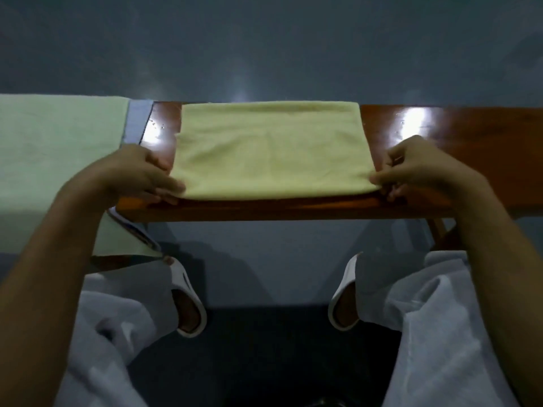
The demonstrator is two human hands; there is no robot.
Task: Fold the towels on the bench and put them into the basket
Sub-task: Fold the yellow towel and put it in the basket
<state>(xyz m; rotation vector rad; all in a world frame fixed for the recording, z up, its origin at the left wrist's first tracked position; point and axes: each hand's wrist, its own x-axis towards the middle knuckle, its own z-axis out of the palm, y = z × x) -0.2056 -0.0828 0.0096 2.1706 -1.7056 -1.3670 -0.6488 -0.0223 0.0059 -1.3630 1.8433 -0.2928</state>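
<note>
- Dim room, grey-blue floor (pixel 264 39) with glare spots; a glossy red-brown wooden bench (pixel 470 133) ran across the view from left to right.
- Yellow towel (pixel 270 151): lay flat at the middle of the bench, reaching from the far edge almost to the near edge. It looked already doubled at least once, though the layers could not be counted.
- Left hand (pixel 138 174): pinched the towel's near-left corner, thumb on top and fingers curled beneath, at the bench's near edge.
- Right hand (pixel 417 168): pinched the near-right corner in the same way, thumb above and fingers under.
- Green towel (pixel 58 148): spread over the left end of the bench and hanging off its near edge, unfolded.
- Blue-grey cloth (pixel 138 118): a strip showed from under the green towel's right edge.
- White slippers (pixel 188 304) on the person's feet, below the bench's near edge.
- Basket: not in view.
- Step in hand, as judged: folding the yellow towel, both near corners taken up for a further fold.
- Next move, as judged: would call for carrying both corners evenly to the far edge, keeping the sides aligned, then pressing the crease flat.
</note>
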